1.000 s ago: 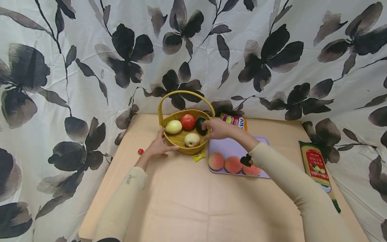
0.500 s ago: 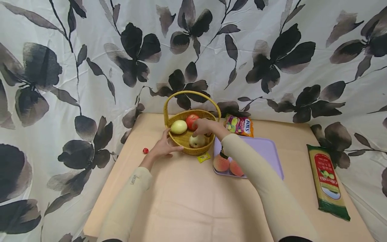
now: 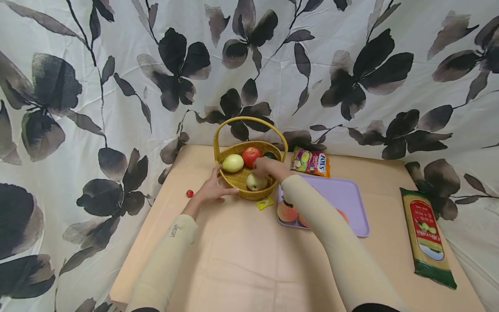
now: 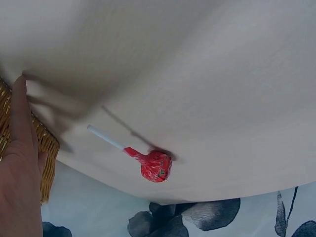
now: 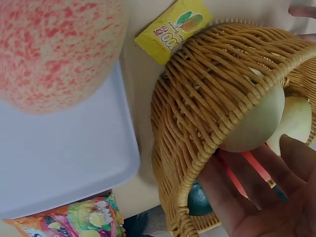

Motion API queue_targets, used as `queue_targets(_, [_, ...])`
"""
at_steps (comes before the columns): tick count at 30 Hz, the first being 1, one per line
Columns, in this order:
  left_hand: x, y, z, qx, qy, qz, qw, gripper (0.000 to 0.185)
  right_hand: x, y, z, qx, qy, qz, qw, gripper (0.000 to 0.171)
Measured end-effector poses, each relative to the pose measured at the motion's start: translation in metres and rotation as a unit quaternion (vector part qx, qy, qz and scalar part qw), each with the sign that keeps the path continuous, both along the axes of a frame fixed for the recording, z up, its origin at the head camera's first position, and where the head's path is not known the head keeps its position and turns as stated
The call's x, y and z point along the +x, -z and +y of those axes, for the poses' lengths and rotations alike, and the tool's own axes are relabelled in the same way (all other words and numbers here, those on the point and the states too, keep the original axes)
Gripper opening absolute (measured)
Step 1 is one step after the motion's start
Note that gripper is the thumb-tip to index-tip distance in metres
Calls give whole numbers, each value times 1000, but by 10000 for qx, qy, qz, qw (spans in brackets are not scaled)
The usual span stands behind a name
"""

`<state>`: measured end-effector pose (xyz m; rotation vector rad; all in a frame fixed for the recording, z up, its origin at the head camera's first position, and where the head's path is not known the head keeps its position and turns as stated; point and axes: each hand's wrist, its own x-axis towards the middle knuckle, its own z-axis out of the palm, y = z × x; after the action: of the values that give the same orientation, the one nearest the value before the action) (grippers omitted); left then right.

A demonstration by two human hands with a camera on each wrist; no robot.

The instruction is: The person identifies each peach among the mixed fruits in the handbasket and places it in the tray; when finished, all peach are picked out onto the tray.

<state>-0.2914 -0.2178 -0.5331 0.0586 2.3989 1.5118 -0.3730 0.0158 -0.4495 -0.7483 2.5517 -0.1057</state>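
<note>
A yellow wicker basket (image 3: pixel 251 195) with a tall handle holds a pale pear-like fruit (image 3: pixel 256 182), a yellow-green oval fruit (image 3: pixel 232 163), a round red fruit (image 3: pixel 251 156) and a dark green fruit (image 3: pixel 269 155). My left hand (image 3: pixel 213 187) rests against the basket's outer left side, thumb along its front and fingers straight. Over the right rim, my right hand (image 3: pixel 268 168) reaches inside beside the pale fruit. In the right wrist view its fingers (image 5: pixel 256 182) look extended, close under that fruit; firm contact cannot be made out.
A yellow candy packet (image 3: pixel 265 203) lies before the basket, a red lollipop (image 4: pixel 156 166) left of it. Right of it stand a lilac tray (image 3: pixel 356 212) with peaches (image 3: pixel 287 212), a colourful candy bag (image 3: pixel 310 161) and a green-gold pasta packet (image 3: pixel 428 238). Patterned cloth hangs behind.
My right hand has moved left and inward, from the dark green fruit to beside the pale fruit. The left hand stays at the basket. The head view has shifted slightly.
</note>
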Motion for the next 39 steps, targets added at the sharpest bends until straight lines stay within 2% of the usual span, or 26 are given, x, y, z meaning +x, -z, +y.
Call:
queue_targets(3, [0, 0, 0, -5, 5, -15, 10000, 124, 1, -1, 0, -219, 198, -115, 9995, 18])
queue_targets(7, [0, 0, 1, 23, -3, -101, 9999, 124, 4, -3, -1, -624, 603, -576, 9946, 16])
queue_targets(12, [1, -2, 2, 65, -8, -176, 9998, 124, 9, -4, -4, -726, 709, -774, 9918, 26])
queue_targets(19, [1, -2, 1, -58, 20, -110, 9999, 123, 9, 1, -8, -549, 919, -1265, 9862, 52])
queue_targets(22, [1, -2, 1, -84, 17, -83, 9999, 123, 8, 2, -9, -458, 923, -1367, 9852, 52])
queue_targets(30, [1, -1, 2, -120, 25, -91, 9999, 124, 10, 5, -9, -698, 971, -1304, 9842, 53])
queue_targets(35, [0, 1, 2, -105, 18, -102, 9999, 124, 12, 3, -4, -690, 746, -1023, 9895, 52])
queue_targets(39, [1, 0, 1, -111, 10, -96, 9999, 124, 13, -5, 1, -808, 545, -681, 9929, 53])
